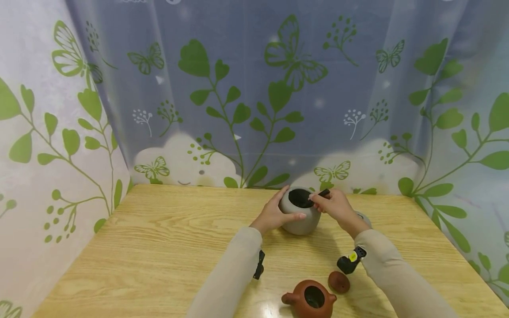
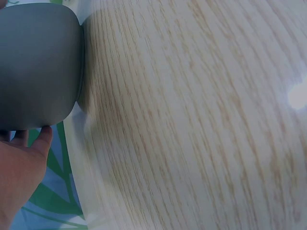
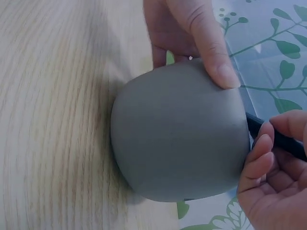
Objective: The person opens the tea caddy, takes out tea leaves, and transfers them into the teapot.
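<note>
The right hand (image 1: 337, 207) pinches a black stick (image 1: 324, 192) (jutting either side).

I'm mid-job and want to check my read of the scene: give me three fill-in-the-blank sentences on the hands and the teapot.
1. The person's ____ hand holds the side of the grey jar.
2. The other hand pinches a slim tool whose colour is ____.
3. Near its lid, the brown teapot stands with its top ____ (open or covered).

Missing words: left; black; open.
</note>
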Motion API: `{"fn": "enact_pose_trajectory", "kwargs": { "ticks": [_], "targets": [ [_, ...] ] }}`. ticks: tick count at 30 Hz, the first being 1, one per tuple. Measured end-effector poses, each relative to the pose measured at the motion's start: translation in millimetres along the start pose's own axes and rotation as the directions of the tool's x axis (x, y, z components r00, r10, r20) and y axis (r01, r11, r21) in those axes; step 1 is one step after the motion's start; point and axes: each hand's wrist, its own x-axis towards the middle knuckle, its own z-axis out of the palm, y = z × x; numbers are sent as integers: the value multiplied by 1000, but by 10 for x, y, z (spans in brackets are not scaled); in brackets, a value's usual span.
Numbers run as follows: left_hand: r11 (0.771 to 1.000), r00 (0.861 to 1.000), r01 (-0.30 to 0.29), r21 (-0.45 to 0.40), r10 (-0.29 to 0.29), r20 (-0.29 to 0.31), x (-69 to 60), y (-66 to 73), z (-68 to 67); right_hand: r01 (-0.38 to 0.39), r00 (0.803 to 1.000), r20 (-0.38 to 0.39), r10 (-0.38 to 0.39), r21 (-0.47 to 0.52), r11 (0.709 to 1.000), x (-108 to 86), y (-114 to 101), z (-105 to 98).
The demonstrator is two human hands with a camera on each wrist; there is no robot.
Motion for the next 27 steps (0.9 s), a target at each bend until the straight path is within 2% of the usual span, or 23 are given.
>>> {"fn": "enact_pose_trajectory", "kwargs": {
  "ticks": [4, 11, 17, 23, 27],
  "targets": [
    [1000, 1000, -4, -7, 4, 1, -2, -4, 1, -75, 997, 2, 75, 84, 994, -4, 6, 2],
    [1000, 1000, -14, -27, 14, 4, -12, 2, -6, -126, 991, -24, 133, 198, 972, -18, 1, 6],
    [999, 1000, -17, -28, 17, -4, -25, -14, -26, -172, 981, -34, 190, 302, 938, -17, -3, 36],
    [1000, 1000, -15, -25, 16, 7, -16, -3, -4, -215, 965, -72, 252, 328, 920, -36, 21, -3],
    [1000, 1000, -12, -27, 12, -5, -22, 12, -1, -213, 964, -80, 253, 338, 917, -36, 28, -39]
  ]
}}
